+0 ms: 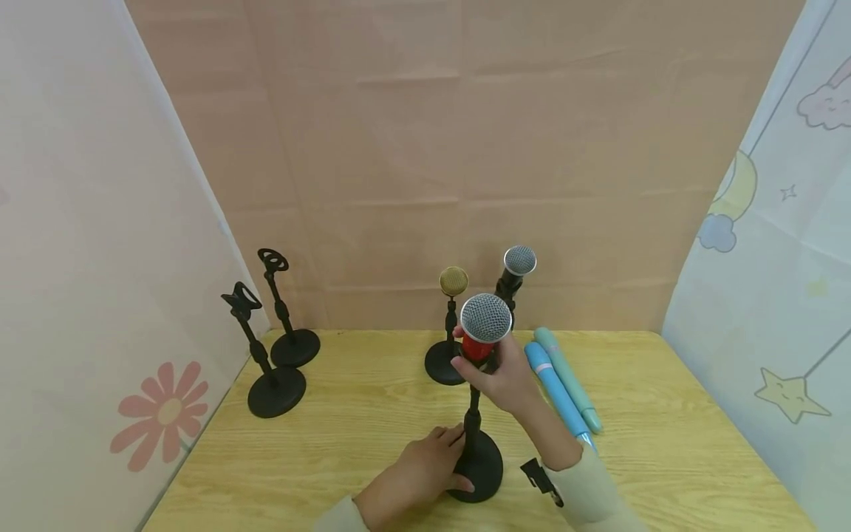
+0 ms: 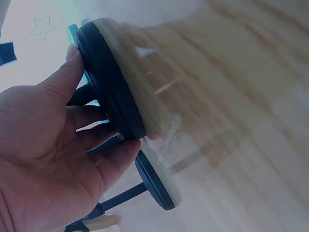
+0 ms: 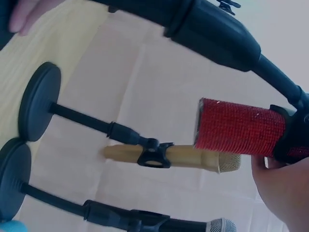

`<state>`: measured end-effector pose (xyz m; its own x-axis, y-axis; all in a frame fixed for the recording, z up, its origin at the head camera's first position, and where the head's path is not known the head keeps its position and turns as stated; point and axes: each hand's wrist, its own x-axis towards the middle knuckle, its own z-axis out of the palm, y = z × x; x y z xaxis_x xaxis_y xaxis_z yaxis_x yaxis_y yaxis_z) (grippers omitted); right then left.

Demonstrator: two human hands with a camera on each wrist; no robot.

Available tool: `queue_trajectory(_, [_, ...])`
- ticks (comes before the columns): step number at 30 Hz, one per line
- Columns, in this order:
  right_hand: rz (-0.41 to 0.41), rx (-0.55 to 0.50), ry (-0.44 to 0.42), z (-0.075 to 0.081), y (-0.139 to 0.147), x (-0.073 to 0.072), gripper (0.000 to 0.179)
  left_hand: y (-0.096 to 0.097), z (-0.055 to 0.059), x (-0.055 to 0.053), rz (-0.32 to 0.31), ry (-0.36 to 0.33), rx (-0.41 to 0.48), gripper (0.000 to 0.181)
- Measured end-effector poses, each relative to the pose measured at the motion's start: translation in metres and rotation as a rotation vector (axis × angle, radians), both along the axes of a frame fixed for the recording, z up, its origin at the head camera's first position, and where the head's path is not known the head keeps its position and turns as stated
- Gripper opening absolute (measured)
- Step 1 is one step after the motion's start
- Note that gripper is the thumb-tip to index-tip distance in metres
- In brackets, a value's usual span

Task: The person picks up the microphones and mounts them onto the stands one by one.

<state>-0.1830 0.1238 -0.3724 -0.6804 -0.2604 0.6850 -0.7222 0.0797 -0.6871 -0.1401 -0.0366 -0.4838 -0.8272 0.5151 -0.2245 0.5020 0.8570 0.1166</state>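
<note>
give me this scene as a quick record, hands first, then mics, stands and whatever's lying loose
left hand: grips the base of the nearest stand
right hand: holds the red microphone near its silver head
red microphone: in the nearest stand's clip
mics behind: gold microphone and dark microphone with silver head, each on a stand
stands without mics: two at the table's left, front one and rear one
lying right: blue rod and mint rod, side by side
surface: wood-patterned table
</note>
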Motion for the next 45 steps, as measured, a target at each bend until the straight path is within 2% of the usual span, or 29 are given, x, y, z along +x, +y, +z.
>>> queue_trajectory(7, [-0.064, 0.096, 0.038, -0.017, 0.021, -0.001, 0.073, -0.007, -0.005, 0.000, -0.026, -0.003, 0.093, 0.081])
queue_trajectory(11, [-0.097, 0.148, 0.059, -0.026, 0.031, 0.001, 0.072, -0.010, -0.009, 0.000, -0.029, -0.011, 0.145, 0.081])
queue_trajectory(18, [-0.168, 0.238, 0.021, -0.044, 0.043, 0.009, 0.062, -0.018, -0.009, -0.002, -0.013, -0.024, 0.235, 0.078])
queue_trajectory(21, [-0.184, 0.256, 0.028, -0.051, 0.047, 0.012, 0.058, -0.022, -0.004, -0.004, -0.013, 0.018, 0.304, 0.071])
queue_trajectory(27, [-0.135, 0.303, 0.061, -0.062, 0.052, 0.014, 0.050, -0.029, 0.014, -0.009, -0.030, 0.140, 0.441, 0.057])
queue_trajectory(30, [-0.119, 0.351, 0.069, -0.066, 0.054, 0.014, 0.046, -0.032, 0.022, -0.009, -0.029, 0.166, 0.487, 0.055])
queue_trajectory(36, [-0.110, 0.442, 0.031, -0.074, 0.059, 0.016, 0.043, -0.034, 0.033, -0.007, -0.018, 0.176, 0.529, 0.054])
queue_trajectory(41, [-0.119, 0.504, -0.031, -0.078, 0.061, 0.020, 0.045, -0.033, 0.041, -0.004, -0.026, 0.177, 0.551, 0.054])
queue_trajectory(45, [-0.096, 0.559, -0.101, -0.080, 0.064, 0.022, 0.049, -0.032, 0.048, -0.004, -0.018, 0.159, 0.575, 0.053])
